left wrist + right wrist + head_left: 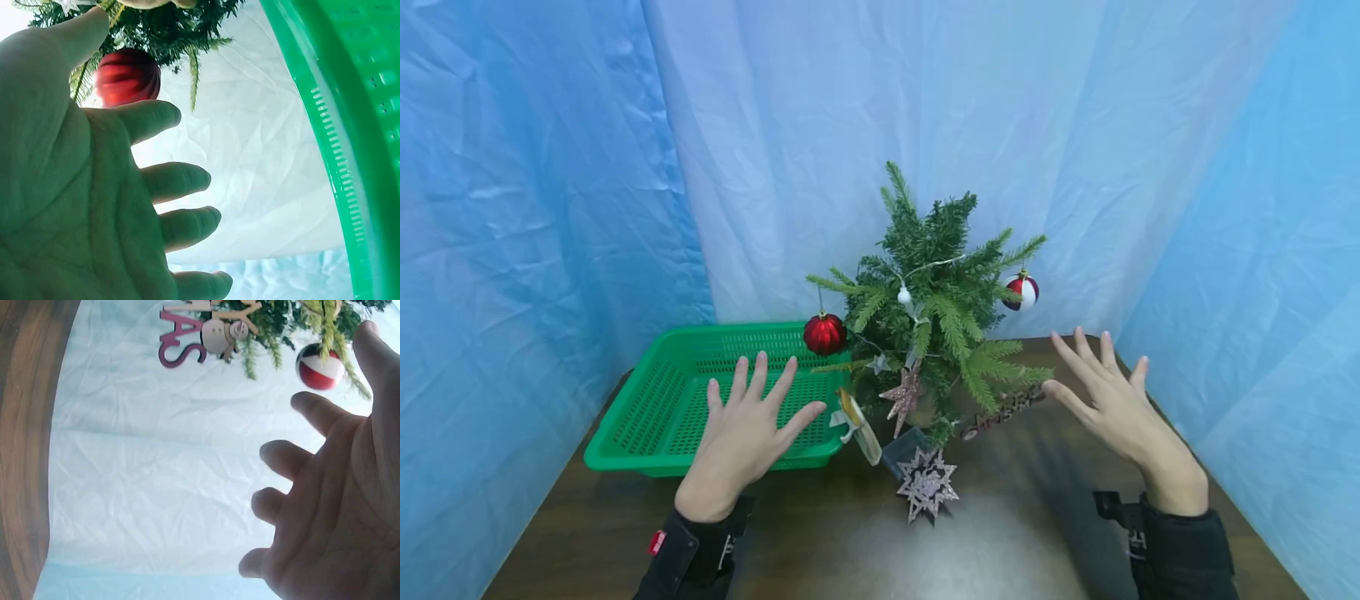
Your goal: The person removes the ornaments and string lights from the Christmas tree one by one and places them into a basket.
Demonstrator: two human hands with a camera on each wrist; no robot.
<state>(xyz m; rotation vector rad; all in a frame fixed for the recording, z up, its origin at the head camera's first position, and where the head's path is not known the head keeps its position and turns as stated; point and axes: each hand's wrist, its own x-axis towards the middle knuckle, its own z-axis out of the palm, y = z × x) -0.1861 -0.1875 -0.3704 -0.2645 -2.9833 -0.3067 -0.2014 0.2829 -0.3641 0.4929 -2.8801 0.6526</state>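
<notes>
My left hand [745, 433] hovers over the near right part of the green basket, fingers spread and straight, holding nothing. On the other side my right hand [1112, 408] is raised with its fingers spread too, its palm bare in the right wrist view. Between the hands stands a small artificial Christmas tree [951, 321]. A ribbed red ball [824, 335] hangs on its left, and a red-and-white ball [1021, 292] on its right. Lower down hang a pink glitter star [902, 395], a many-pointed glitter star [927, 483] and a lettered sign with a snowman [215, 339].
The green plastic basket [647, 461], with perforated walls, stands at the left of the dark wooden table [1000, 533]. A white bulb [904, 296] on a wire sits among the branches. A gold-and-white ornament [861, 427] hangs beside the basket. Blue-white cloth [790, 125] encloses the table.
</notes>
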